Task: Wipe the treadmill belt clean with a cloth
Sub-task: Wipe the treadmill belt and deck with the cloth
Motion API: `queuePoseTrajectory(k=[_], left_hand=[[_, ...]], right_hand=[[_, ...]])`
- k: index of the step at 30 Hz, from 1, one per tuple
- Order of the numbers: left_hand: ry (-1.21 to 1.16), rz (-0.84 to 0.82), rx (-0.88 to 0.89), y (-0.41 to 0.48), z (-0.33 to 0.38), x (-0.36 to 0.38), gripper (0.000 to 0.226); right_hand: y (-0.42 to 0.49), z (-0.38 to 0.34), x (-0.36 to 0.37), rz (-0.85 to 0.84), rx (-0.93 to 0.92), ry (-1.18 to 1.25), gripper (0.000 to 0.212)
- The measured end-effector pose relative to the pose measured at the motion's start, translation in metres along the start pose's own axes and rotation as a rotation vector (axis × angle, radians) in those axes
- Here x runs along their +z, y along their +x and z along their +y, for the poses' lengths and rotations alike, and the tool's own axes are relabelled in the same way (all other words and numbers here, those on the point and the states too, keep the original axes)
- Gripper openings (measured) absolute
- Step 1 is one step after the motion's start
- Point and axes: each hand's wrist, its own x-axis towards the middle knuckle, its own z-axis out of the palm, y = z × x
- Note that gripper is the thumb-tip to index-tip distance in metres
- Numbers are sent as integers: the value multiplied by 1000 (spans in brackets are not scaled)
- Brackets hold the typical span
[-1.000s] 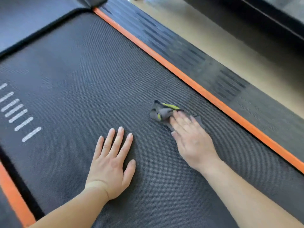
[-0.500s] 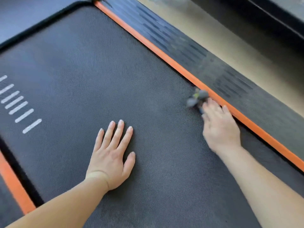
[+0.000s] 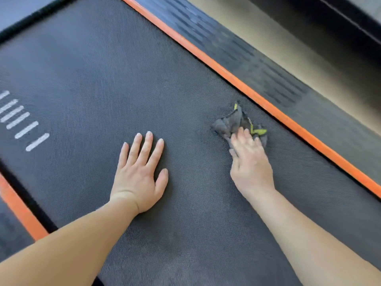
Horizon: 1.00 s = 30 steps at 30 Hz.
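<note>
Two hands lie flat on the belt [image 3: 103, 69]: left hand [image 3: 140, 174] holding nothing, right hand [image 3: 250, 164] pressing the grey cloth [image 3: 228, 122].

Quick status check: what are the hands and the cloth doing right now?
Left hand flat on belt. Right hand pressing grey cloth, fingers straight. Orange strip close beside cloth.

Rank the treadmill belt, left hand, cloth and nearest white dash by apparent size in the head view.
1. treadmill belt
2. left hand
3. cloth, partly under the right hand, so true size unsure
4. white dash
</note>
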Motion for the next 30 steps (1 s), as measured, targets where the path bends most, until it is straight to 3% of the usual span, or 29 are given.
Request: queuePoseTrajectory(k=[2,5,8,9,12,14,17,20,24,26,30], left_hand=[[8,1,0,1,0,0,73],[10,-2,11,1,1,0,73],[18,-5,7,1,0,0,74],[21,-15,4,0,1,-1,74],[28,-33,-1,0,1,-4,73],[21,-36,0,0,3,-7,73],[6,-17,-6,0,3,-5,73],[2,-9,8,0,1,-3,73],[3,-13,10,0,1,-1,72],[0,-11,8,-2,1,-2,72],[-20,-4,8,-1,1,-3,73]], right_hand=[[-25,-31,10,-47,-58,61,46],[-89,-59,23,-190,-358,107,47],[-105,-39,15,-275,-505,78,47],[-100,-25,12,-244,-460,51,48],[-73,14,-8,-122,-86,-9,53],[-75,1,-7,-127,30,-41,56],[-118,-51,11,-208,-134,53,53],[-132,-52,14,-256,-245,101,48],[-87,-10,-1,-164,50,10,58],[-83,-17,1,-163,99,-10,59],[-138,-52,10,-243,-248,61,49]])
